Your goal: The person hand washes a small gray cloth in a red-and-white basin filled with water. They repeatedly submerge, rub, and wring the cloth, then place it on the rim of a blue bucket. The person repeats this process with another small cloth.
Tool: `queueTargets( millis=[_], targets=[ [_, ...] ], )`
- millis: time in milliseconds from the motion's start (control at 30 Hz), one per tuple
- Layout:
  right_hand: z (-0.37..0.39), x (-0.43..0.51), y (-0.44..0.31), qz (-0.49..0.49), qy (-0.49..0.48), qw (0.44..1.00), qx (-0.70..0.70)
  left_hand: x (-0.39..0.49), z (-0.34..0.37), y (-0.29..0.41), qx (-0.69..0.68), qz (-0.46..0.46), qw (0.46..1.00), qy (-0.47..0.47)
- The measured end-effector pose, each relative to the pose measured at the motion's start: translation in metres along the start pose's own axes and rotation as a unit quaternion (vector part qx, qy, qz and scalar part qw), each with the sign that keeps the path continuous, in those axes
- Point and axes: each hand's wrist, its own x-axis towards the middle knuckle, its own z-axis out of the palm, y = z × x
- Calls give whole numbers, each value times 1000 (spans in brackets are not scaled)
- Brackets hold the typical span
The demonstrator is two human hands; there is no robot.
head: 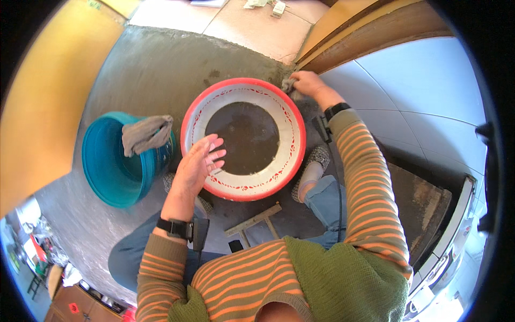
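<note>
My right hand (309, 83) grips a wadded grey cloth (288, 85) just past the upper right rim of a basin, close to the floor by the door frame. That wide basin (295, 161) is white inside with a red rim and a red printed band. Dark, murky water (243, 137) covers its bottom. Over the basin's left side hangs my left hand (201, 159), fingers apart and holding nothing. To its left stands a teal plastic bucket (116, 193), its mouth facing me, with a folded grey-brown cloth (147, 135) draped over its rim.
Grey cement floor (145, 64) surrounds the basin, meeting pale tiles (249, 28) at the top. A yellow panel (48, 100) bounds the left, blue-white wall tiles (418, 80) the right. A small wooden stool (253, 220) is partly visible below the basin. Cables hang from both wrist straps.
</note>
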Motion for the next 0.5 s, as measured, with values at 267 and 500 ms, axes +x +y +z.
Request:
queueTargets(
  millis=[267,500],
  targets=[
    [-164,-64,-98,-12,-103,983,155,-11,15,-1,55,26,998,-24],
    [-277,-103,-247,-73,-206,959,181,-15,23,3,61,50,996,-46]
  ],
)
